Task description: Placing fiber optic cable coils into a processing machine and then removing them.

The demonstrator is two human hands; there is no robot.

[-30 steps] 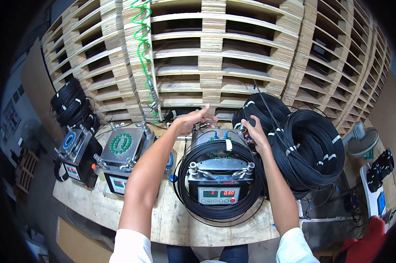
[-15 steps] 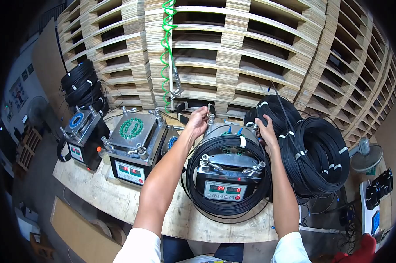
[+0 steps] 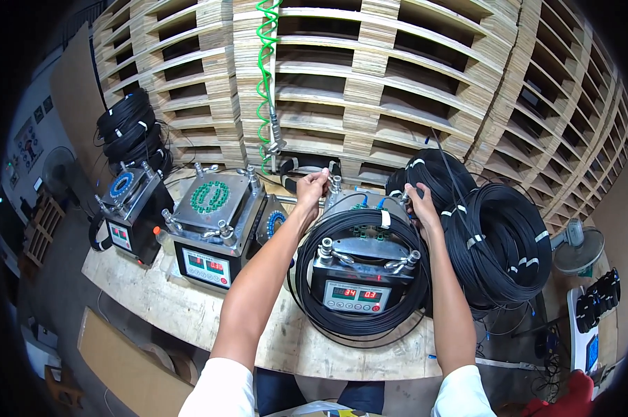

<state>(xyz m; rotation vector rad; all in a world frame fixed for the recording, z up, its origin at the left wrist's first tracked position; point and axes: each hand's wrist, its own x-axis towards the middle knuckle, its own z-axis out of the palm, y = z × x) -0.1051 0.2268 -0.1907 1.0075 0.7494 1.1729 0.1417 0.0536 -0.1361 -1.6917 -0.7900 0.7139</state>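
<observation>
A boxy metal bench machine (image 3: 352,295) with a lit panel stands in front of me, clamp posts at its corners. A large coil of black cable (image 3: 303,292) hangs around it, bound with a white tie. Blue-ended cables and green holders show on its top plate. My left hand (image 3: 312,191) is closed at the far left corner post (image 3: 336,183), its fingertips pinched on what looks like the clamp lever. At the far right corner my right hand (image 3: 422,207) curls its fingers around the other clamp lever, partly hidden by the fingers.
Two similar machines, a middle one (image 3: 206,233) and a smaller one (image 3: 126,212), stand to the left on the wooden table (image 3: 272,340). Thick black cable coils (image 3: 498,243) are piled at the right. Stacked wooden pallets (image 3: 369,83) rise behind; a green spiral hose (image 3: 264,76) hangs there.
Both hands stay at the far corner clamps with only slight finger movement. The red readouts on the front machine and the middle machine have changed. The view has shifted slightly.
</observation>
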